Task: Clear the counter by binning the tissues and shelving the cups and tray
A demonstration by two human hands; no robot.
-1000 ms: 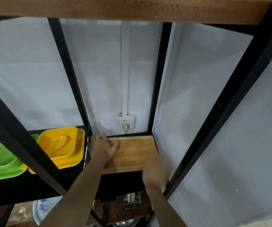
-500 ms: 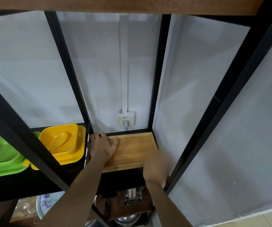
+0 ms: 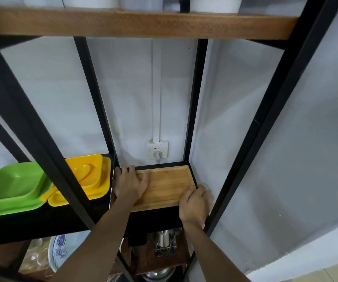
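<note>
Your bamboo tray (image 3: 168,185) is lying flat on the black shelf (image 3: 155,218), in the narrow right-hand bay of the rack, w/ its far edge close to the back frame bar just below the wall socket (image 3: 158,152).

Left hand (image 3: 130,184) is spread open, palm down on the tray's left part, fingers reaching over the far-left corner; it's pressing, not gripping. Right hand (image 3: 194,204) is at the near-right corner, fingers loosely curled over the rim, thumb side against the tray's right edge. Whether it's actually pinching the rim or just nudging it, can't tell from this angle.

Handling, as a judgement: the tray looks rigid, so it won't flex or sag if you take it by one edge. Prob light to moderate weight for its size. The finish looks smooth, so on the black shelf it should slide easily, and a flat palm alone may skid across it. Best hold is the raised rim on the two short sides, thumbs on top, fingers under or against the outer wall. It isn't fragile, but the bay is tight: the right rim sits just beside the upright (image 3: 243,165), so mind your knuckles there. On the left, the yellow dishes (image 3: 94,180) are just beside the tray, w/ the green dish (image 3: 15,188) further left; keep the tray square so it doesn't bump them.
</note>
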